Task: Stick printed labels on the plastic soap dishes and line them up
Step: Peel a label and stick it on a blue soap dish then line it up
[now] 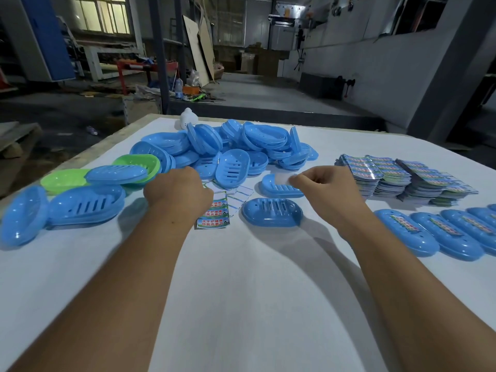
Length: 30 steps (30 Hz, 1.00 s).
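Observation:
My left hand [178, 190] is curled, knuckles up, pressing down on a sheet of printed labels [214, 216] that lies on the white table. My right hand [326, 185] pinches a small pale slip [281, 179], a label or its backing, above a blue soap dish [279, 187]. Another blue dish [271, 212] lies upside down just in front of it. At the right edge, several labelled blue dishes [442, 234] lie side by side in a row. A heap of blue dishes [236, 146] fills the far middle of the table.
Stacks of label sheets [402, 178] sit at the right. Green dishes [139, 163] and more blue ones [86, 205] lie at the left. A small white object [188, 118] stands at the table's far edge [150, 116]. Used backing strips [241, 194] lie between my hands.

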### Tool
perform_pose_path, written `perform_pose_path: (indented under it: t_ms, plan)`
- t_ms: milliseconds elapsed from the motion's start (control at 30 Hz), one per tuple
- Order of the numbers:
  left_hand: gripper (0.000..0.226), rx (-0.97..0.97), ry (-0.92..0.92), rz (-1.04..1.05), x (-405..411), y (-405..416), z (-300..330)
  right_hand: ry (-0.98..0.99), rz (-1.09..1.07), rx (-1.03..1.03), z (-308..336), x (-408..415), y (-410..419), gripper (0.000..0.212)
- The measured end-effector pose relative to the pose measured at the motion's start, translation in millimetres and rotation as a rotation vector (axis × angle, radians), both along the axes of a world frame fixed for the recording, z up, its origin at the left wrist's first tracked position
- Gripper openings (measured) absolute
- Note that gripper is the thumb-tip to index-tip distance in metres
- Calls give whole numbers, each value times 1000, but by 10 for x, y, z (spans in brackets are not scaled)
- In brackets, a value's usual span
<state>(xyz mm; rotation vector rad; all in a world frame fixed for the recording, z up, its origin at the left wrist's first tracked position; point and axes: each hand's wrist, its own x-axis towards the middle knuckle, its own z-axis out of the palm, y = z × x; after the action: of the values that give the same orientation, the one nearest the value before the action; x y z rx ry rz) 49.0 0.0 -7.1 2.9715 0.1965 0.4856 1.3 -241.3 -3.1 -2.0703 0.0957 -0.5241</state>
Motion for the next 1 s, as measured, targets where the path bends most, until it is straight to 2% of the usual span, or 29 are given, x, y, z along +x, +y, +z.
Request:
perform_pose_path:
  t_ms: [67, 133, 233, 333, 600, 867, 1000]
  plan:
    - [23, -60, -67, -19, -6, -27, 14, -16, -7, -19, -20, -1, 33, 22]
    - [22, -331, -113, -131, -40, -127, 30, -27, -23, -40, -33, -6, 71, 21]
    - [24, -832, -8, -427, -183, -394, 55, -55, -22, -64, -38, -33, 132, 20]
    - [22, -1027, 91, -592, -319, -590, 54, -101, 4, -82, -38, -50, 158, 21]
    - [18, -1118, 149, -598, -380, -703, 37, -105, 32, -88, -40, -34, 141, 22]
    - [22, -1159, 110, -537, -300, -655, 52, -142, 193, -81, -18, -55, 128, 26]
    - [22, -1187, 85, -537, -280, -655, 45, -90, 63, -73, -27, -11, 84, 26]
